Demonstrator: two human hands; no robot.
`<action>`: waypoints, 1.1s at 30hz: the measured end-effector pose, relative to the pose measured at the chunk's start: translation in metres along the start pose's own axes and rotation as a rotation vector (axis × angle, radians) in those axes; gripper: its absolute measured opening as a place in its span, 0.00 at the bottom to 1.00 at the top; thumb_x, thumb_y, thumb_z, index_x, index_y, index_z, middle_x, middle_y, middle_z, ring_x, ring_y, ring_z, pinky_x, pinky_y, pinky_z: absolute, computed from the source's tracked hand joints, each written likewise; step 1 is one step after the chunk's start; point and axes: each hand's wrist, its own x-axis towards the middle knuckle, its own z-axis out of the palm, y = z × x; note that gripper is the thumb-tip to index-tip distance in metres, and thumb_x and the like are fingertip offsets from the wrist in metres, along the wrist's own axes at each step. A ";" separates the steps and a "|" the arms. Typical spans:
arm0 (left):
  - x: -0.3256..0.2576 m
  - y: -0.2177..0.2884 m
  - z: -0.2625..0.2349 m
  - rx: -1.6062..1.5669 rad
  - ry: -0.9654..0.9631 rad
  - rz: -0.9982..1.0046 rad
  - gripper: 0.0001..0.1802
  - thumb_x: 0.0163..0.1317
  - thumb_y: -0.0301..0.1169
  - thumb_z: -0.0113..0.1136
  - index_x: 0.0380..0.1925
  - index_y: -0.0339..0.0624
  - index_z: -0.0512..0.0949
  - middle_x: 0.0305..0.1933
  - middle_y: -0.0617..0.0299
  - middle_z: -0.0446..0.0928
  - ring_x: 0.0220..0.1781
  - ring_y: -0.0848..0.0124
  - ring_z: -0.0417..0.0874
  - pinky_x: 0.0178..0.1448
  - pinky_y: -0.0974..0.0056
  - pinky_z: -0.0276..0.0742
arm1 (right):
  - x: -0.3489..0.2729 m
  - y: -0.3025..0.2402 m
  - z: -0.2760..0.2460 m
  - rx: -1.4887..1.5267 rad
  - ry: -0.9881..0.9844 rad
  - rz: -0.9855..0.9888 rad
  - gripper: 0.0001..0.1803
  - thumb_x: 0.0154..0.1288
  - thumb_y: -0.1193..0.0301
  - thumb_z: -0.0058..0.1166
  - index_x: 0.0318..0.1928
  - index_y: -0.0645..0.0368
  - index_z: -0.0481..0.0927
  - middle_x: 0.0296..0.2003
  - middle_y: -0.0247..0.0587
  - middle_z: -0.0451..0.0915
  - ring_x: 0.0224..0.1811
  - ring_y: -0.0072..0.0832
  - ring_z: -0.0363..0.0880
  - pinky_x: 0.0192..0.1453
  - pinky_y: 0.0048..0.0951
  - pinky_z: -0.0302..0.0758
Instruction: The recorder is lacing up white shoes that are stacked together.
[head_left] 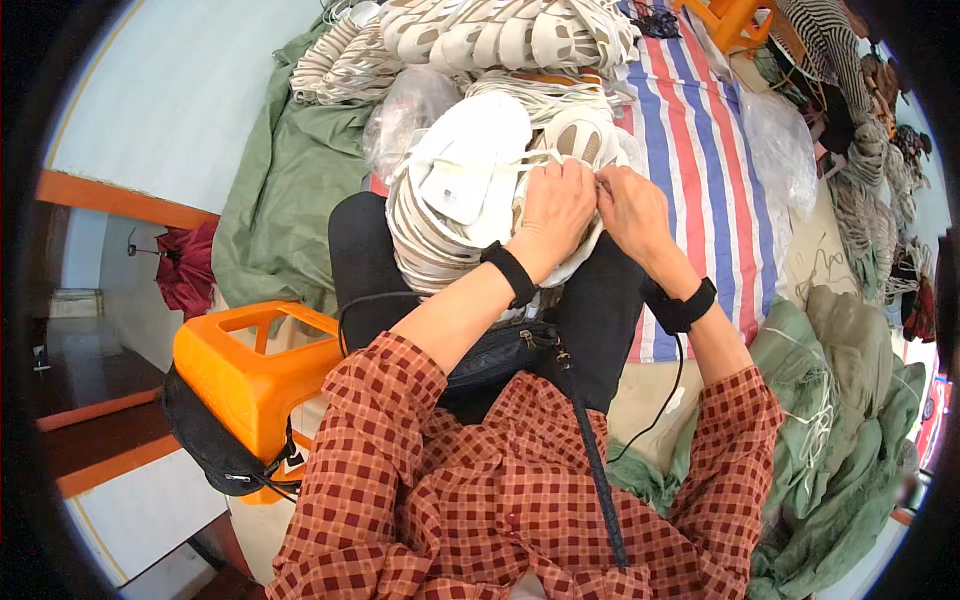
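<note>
On my lap rests a bundle of white shoe uppers [425, 225], nested in layers, with a flat white sole-shaped piece [475, 150] on top. A beige-and-white shoe upper [575, 140] with cut-outs lies at its right side. A white cord [515, 160] runs across the top of the bundle to the fingers of my left hand [555, 215], which are closed on it. Close beside it, my right hand [635, 210] is pinched at the bundle's right edge. What its fingertips hold is hidden.
More bundled shoe uppers [510, 35] lie ahead, beside a clear plastic bag [405, 110]. Green cloth [285, 190] spreads on the left, and a striped sheet [700, 190] on the right. An orange stool [225, 370] with a black bag [205, 440] stands at my left.
</note>
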 end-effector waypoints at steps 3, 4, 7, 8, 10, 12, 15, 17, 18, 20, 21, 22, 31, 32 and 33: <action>0.002 -0.006 0.011 -0.022 0.029 0.043 0.06 0.54 0.32 0.55 0.30 0.44 0.73 0.29 0.61 0.73 0.30 0.67 0.79 0.33 0.63 0.72 | 0.003 -0.002 0.001 0.024 0.001 0.033 0.04 0.55 0.74 0.50 0.32 0.61 0.75 0.30 0.49 0.77 0.36 0.46 0.77 0.39 0.44 0.74; 0.001 -0.007 0.015 -0.045 0.048 0.055 0.05 0.54 0.32 0.54 0.30 0.44 0.73 0.28 0.61 0.73 0.28 0.67 0.80 0.32 0.63 0.72 | 0.002 -0.003 0.003 0.026 0.001 0.041 0.04 0.55 0.74 0.50 0.32 0.61 0.75 0.30 0.49 0.77 0.36 0.46 0.77 0.39 0.44 0.74; 0.009 -0.004 0.016 -0.079 0.035 0.058 0.04 0.53 0.31 0.55 0.28 0.45 0.75 0.26 0.60 0.76 0.26 0.67 0.81 0.30 0.64 0.72 | 0.002 0.006 0.009 0.009 0.035 0.041 0.04 0.55 0.74 0.50 0.31 0.61 0.75 0.28 0.49 0.77 0.34 0.47 0.77 0.37 0.45 0.73; 0.010 -0.003 0.012 -0.094 0.004 0.048 0.04 0.51 0.31 0.56 0.27 0.46 0.76 0.26 0.61 0.77 0.27 0.68 0.81 0.30 0.64 0.71 | 0.001 0.007 0.009 0.010 0.033 0.047 0.04 0.55 0.74 0.50 0.31 0.61 0.75 0.28 0.49 0.77 0.34 0.47 0.77 0.37 0.45 0.73; 0.003 -0.004 0.001 -0.172 -0.028 0.030 0.06 0.50 0.33 0.56 0.20 0.45 0.79 0.22 0.57 0.79 0.25 0.66 0.82 0.29 0.62 0.73 | -0.002 0.009 0.010 0.074 0.083 0.019 0.04 0.55 0.73 0.51 0.30 0.61 0.75 0.27 0.49 0.77 0.33 0.48 0.78 0.36 0.45 0.73; -0.012 -0.008 -0.021 -0.323 -0.305 0.076 0.12 0.50 0.34 0.56 0.16 0.40 0.80 0.18 0.52 0.78 0.24 0.63 0.83 0.29 0.61 0.75 | 0.000 0.008 0.007 0.086 0.063 0.038 0.04 0.54 0.73 0.51 0.30 0.61 0.75 0.28 0.50 0.77 0.33 0.48 0.78 0.36 0.46 0.73; 0.002 -0.021 -0.027 -0.740 -0.289 -0.104 0.14 0.50 0.36 0.55 0.16 0.38 0.80 0.15 0.53 0.76 0.19 0.59 0.79 0.29 0.60 0.74 | 0.002 0.004 0.005 0.053 0.019 0.071 0.05 0.54 0.73 0.50 0.31 0.61 0.75 0.28 0.50 0.78 0.34 0.48 0.78 0.37 0.46 0.73; 0.014 -0.033 -0.019 -1.202 -0.345 -0.316 0.13 0.51 0.36 0.54 0.19 0.40 0.82 0.17 0.57 0.77 0.19 0.64 0.76 0.29 0.63 0.73 | 0.004 0.002 0.005 0.014 -0.009 0.118 0.05 0.53 0.74 0.51 0.30 0.61 0.76 0.29 0.51 0.79 0.35 0.47 0.79 0.38 0.45 0.74; 0.014 -0.033 -0.012 -1.199 -0.341 -0.317 0.13 0.51 0.36 0.54 0.19 0.40 0.82 0.17 0.57 0.77 0.19 0.64 0.76 0.29 0.63 0.73 | 0.005 0.001 0.006 0.016 -0.007 0.114 0.05 0.53 0.74 0.51 0.30 0.61 0.76 0.29 0.51 0.79 0.35 0.47 0.79 0.38 0.45 0.74; 0.015 -0.026 -0.010 -1.271 0.113 -0.144 0.15 0.57 0.31 0.51 0.15 0.34 0.73 0.24 0.62 0.78 0.23 0.79 0.71 0.29 0.72 0.67 | 0.004 -0.001 0.007 0.047 0.010 0.143 0.06 0.55 0.72 0.51 0.31 0.61 0.77 0.30 0.50 0.79 0.35 0.47 0.79 0.38 0.45 0.74; 0.016 -0.025 -0.014 -1.275 0.113 -0.145 0.15 0.57 0.31 0.51 0.15 0.34 0.73 0.24 0.62 0.78 0.23 0.79 0.71 0.29 0.72 0.67 | 0.003 -0.001 0.006 0.044 0.008 0.145 0.06 0.55 0.72 0.51 0.31 0.61 0.77 0.30 0.50 0.79 0.35 0.47 0.79 0.38 0.45 0.74; 0.016 -0.024 -0.018 -1.445 -0.071 -0.275 0.15 0.58 0.31 0.50 0.18 0.33 0.75 0.28 0.60 0.79 0.26 0.78 0.74 0.31 0.72 0.69 | 0.001 -0.001 0.004 0.059 -0.007 0.189 0.06 0.56 0.72 0.51 0.32 0.61 0.77 0.32 0.50 0.79 0.36 0.47 0.79 0.39 0.44 0.74; 0.024 -0.030 -0.003 -1.721 -0.215 -0.815 0.12 0.55 0.31 0.54 0.23 0.30 0.79 0.25 0.54 0.79 0.24 0.70 0.81 0.28 0.70 0.78 | -0.037 -0.091 -0.042 0.562 0.024 0.065 0.10 0.56 0.73 0.59 0.38 0.63 0.76 0.31 0.43 0.75 0.35 0.34 0.76 0.41 0.32 0.73; 0.025 -0.028 -0.002 -1.728 -0.208 -0.821 0.12 0.55 0.31 0.54 0.23 0.30 0.79 0.25 0.54 0.79 0.24 0.70 0.81 0.28 0.70 0.78 | -0.041 -0.102 -0.041 0.606 0.009 0.026 0.13 0.55 0.72 0.60 0.40 0.63 0.75 0.32 0.43 0.75 0.36 0.35 0.76 0.42 0.33 0.73; 0.028 -0.025 0.000 -1.669 -0.179 -0.831 0.13 0.55 0.31 0.54 0.23 0.30 0.79 0.23 0.54 0.79 0.22 0.70 0.81 0.27 0.70 0.78 | -0.046 -0.109 -0.035 0.586 0.004 0.035 0.16 0.54 0.71 0.61 0.42 0.63 0.74 0.34 0.44 0.75 0.37 0.36 0.76 0.44 0.33 0.73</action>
